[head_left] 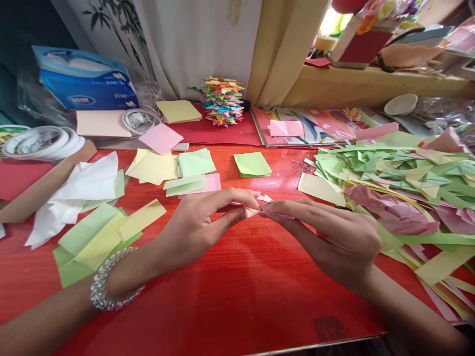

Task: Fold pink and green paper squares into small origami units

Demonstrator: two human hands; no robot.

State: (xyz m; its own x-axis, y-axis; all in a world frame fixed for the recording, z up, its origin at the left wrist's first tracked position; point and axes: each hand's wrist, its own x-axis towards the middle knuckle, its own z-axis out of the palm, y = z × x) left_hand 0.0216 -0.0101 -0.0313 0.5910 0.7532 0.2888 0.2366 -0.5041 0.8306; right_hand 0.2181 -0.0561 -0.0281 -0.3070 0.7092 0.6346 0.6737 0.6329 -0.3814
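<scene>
Head view: both hands working one small pink paper piece, held up between them just above the red table, near the middle. Left hand pinches its left end, thumb under, index over. Right hand pinches the other end, thumb below, fingers laid flat along the top. Fingertips close together, not overlapping. A small pale folded bit shows just beyond the fingers; can't tell if it's the same piece.

Step in hand, my read: folding or creasing that piece, with a pointed flap at the left end. Next move calls for a light, steady pinch both sides and edges lined up before pressing; thin paper, so a sloppy squeeze would skew the crease.

Containers: blue tissue pack back left, contents not visible. White bowl back right, can't make out anything inside. Box with a dark red side on the ledge, artificial flowers at its top.

Nearby: green square stack beyond the hands, layered multicoloured paper model upright behind it, heap of folded green pieces to the right, white tape rolls far left.
</scene>
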